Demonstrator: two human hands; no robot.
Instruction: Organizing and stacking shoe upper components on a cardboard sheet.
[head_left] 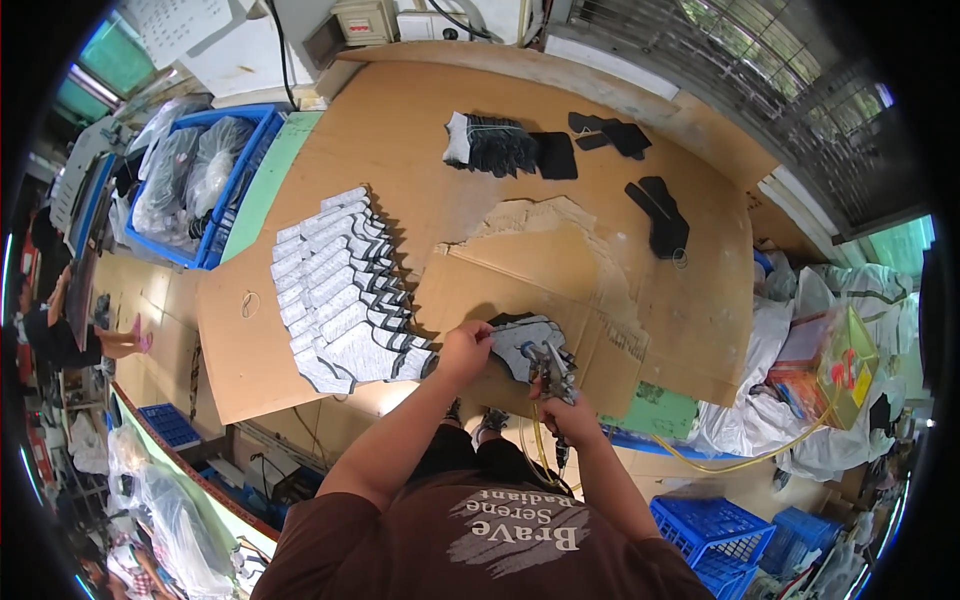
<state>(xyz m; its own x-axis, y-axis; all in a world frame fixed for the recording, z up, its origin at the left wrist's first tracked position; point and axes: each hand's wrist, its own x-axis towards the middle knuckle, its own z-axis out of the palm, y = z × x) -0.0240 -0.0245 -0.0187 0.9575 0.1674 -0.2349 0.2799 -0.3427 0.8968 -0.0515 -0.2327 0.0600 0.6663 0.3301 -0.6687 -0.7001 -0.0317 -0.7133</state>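
My right hand (568, 412) grips a metal hand-held tool (552, 372) with a hose attached. The tool's head is over a grey fabric piece with dark edging (518, 340) at the table's near edge. At that piece's left corner, my left hand (467, 350) has its fingers closed on the edge. To the left of my hands, several similar grey pieces (345, 290) lie in an overlapping row. The tool's exact kind is hard to make out.
Torn cardboard (530, 240) covers part of the table. Beyond lie a tied bundle of dark and grey pieces (490, 145) and loose black cut pieces (658, 218). A blue crate (205, 180) with plastic bags stands left. A yellow hose (740, 465) runs right, near blue crates (712, 530).
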